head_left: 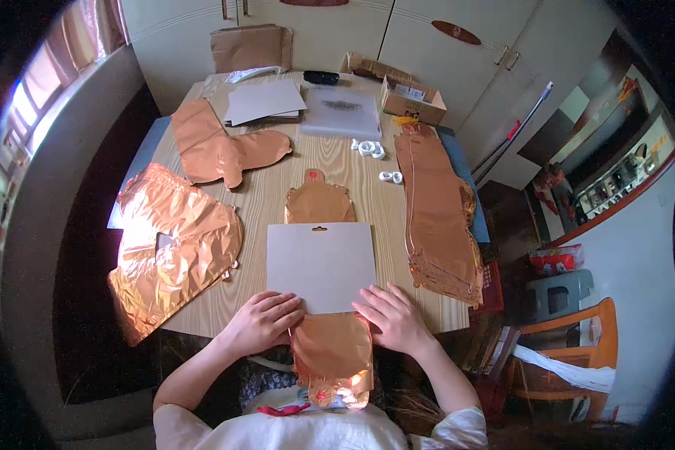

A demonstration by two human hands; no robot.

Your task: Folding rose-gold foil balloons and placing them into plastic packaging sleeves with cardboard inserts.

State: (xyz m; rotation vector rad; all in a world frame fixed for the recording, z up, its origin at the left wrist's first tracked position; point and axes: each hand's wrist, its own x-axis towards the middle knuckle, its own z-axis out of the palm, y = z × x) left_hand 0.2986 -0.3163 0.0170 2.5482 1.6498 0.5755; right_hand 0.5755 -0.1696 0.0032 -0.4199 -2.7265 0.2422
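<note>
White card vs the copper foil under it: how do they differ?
The white card looks matte and smooth; the copper foil is shiny and creased. The card is straight-edged with a hanger slot; the foil's outline is uneven. The card sits over the table; the foil's near end extends past its edge.

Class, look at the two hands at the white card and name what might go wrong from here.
1. The copper foil strip runs past the near edge of the table, so it might crease or slip.
2. If the left hand and right hand press unevenly, the white card may skew.
3. The crinkled foil sheet overhangs too and could slide off.
</note>
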